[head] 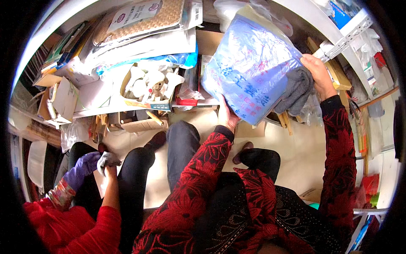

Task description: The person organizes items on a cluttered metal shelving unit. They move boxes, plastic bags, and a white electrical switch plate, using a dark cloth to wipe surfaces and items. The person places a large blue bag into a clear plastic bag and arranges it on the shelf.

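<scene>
Between my two hands, a flat packet in blue-tinted clear plastic [244,70] with printed writing is held up, tilted, over the shelf edge. My left hand [227,114] grips its lower left edge, fingers mostly hidden behind it. At its right corner, my right hand [318,74] pinches the plastic and also has a dark grey cloth [295,90] hanging at its palm side. Behind the packet's top lies crumpled clear plastic [223,9]. What is inside the packet cannot be told.
An open box [168,106] of white figurines stands on the shelf [95,111], beside stacked flat packages [142,19] and a torn carton [65,100]. A white perforated metal upright [349,35] rises at right. A co-worker in red sits at left, holding a grey cloth [108,162].
</scene>
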Tool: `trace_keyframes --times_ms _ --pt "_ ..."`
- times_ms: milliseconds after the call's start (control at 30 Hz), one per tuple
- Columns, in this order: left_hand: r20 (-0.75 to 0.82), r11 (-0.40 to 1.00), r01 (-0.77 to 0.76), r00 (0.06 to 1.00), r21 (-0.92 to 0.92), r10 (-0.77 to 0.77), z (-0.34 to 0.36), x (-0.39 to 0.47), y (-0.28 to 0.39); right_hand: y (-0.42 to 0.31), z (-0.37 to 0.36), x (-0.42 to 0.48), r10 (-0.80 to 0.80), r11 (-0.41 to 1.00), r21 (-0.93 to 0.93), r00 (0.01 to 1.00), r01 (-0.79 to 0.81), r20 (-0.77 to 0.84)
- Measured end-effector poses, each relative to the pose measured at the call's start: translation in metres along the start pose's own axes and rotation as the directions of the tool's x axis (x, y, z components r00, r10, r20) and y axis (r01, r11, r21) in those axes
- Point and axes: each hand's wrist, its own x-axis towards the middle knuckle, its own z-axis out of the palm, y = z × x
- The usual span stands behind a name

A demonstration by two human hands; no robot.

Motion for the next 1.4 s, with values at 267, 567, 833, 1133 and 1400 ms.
trace_keyframes --times_ms 267,567,833,1133,1400 --pt "0.002 0.996 -0.002 1.000 -0.088 0.002 -0.004 -0.001 0.000 0.002 0.003 -0.008 0.055 0.995 -0.081 0.993 -0.064 -0.107" --pt "0.026 0.988 -0.034 0.999 -0.149 0.039 -0.014 0.013 -0.003 0.018 -0.005 0.006 0.101 0.990 -0.084 0.981 -0.116 -0.164" --pt "-0.026 0.997 -0.071 0.997 -0.024 0.070 -0.017 0.024 -0.015 0.046 -0.028 0.013 0.087 0.965 -0.219 0.961 -0.147 -0.261" --pt "-0.242 0.961 0.038 0.970 0.274 0.031 -0.019 0.025 -0.012 0.053 -0.035 0.019 0.036 0.922 -0.367 0.972 -0.121 -0.232" --pt "-0.309 0.891 0.032 0.943 0.452 0.122 -0.029 -0.006 -0.004 0.057 -0.032 0.023 -0.011 0.916 -0.393 0.975 -0.080 -0.224"
